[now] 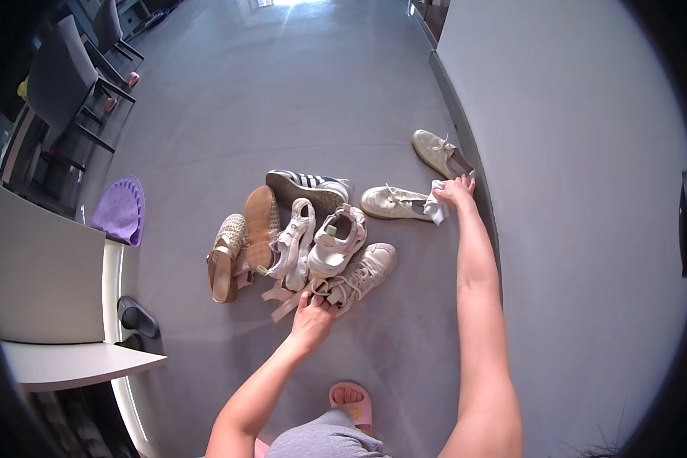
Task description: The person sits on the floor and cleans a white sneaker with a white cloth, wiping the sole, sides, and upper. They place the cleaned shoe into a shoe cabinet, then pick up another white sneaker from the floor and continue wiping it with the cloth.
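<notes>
My right hand (457, 192) reaches far out toward the wall and touches a white cloth (436, 205) at the heel of a cream lace-up shoe (390, 202). Its fingertips are by the heel of a similar cream shoe (433, 150). My left hand (315, 319) has its fingers in the opening of a pale pink laced sneaker (371, 268). Beside that lie a white and pink sneaker (333, 249), a white and lilac one (293, 246), a striped sneaker (312, 192) on its side, an upturned woven shoe (259, 226), a woven strapped shoe (223, 275) and pale pink straps (280, 306).
The wall's grey baseboard (472, 143) runs along the right. At left are a purple bucket-like plastic item (120, 212), dark slippers (138, 316), a white ledge (80, 362) and grey chairs (63, 74). My foot in a pink slide (366, 407) is near the bottom.
</notes>
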`<state>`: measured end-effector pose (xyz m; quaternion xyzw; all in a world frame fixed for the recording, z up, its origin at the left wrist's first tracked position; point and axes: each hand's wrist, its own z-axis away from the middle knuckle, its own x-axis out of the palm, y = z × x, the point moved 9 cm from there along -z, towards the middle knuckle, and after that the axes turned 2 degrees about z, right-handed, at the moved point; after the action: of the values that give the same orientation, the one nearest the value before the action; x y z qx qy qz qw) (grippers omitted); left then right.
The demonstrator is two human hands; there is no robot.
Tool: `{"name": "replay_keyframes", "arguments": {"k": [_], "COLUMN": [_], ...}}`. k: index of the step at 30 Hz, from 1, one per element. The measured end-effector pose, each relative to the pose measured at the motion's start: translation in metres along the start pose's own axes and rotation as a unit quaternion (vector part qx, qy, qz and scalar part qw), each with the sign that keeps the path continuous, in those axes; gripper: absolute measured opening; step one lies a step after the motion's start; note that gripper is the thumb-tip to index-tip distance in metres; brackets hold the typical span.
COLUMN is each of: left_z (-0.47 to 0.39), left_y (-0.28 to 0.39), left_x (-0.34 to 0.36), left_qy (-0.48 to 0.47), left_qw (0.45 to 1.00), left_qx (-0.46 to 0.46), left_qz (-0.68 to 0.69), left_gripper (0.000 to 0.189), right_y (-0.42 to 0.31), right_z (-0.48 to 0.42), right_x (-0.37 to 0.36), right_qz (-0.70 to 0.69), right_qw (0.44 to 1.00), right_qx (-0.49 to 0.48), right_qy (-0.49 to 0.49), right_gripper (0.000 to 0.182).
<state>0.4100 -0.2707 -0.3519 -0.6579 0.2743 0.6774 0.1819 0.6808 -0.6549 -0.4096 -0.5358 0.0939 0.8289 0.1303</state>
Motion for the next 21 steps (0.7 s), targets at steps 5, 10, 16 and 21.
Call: {"name": "replay_keyframes", "arguments": {"k": [5,10,16,21], "left_z": [0.042,0.098,0.171,0.239], "left_y": [-0.012,-0.014,0.007,0.030], "left_x": [-0.004,-0.014,-0.100,-0.208], "left_qy": [-0.057,-0.073,-0.009,0.014], "left_qw": [0.998,0.997,0.999,0.999], "left_qx": [-0.026,-0.035,-0.040,-0.046], "left_qz": [0.014,0.019,0.011,-0.023], "left_gripper": [0.018,0.011,0.005,0.005], "right_y": [-0.030,-0.052,-0.088,-0.118], "right_z": [0.023,0.073,0.199,0.332], "right_x": [0.011,0.042,0.095,0.067], "right_qz": [0.090,0.084,-0.121,-0.273], "right_qw": [0.983,0.982,0.957,0.886], "right_qx": [-0.116,-0.169,-0.232,-0.310], "right_qy": [-0.113,0.024,0.122,0.210], "right_gripper": [0.048,0.042,0.038,0.032]}}
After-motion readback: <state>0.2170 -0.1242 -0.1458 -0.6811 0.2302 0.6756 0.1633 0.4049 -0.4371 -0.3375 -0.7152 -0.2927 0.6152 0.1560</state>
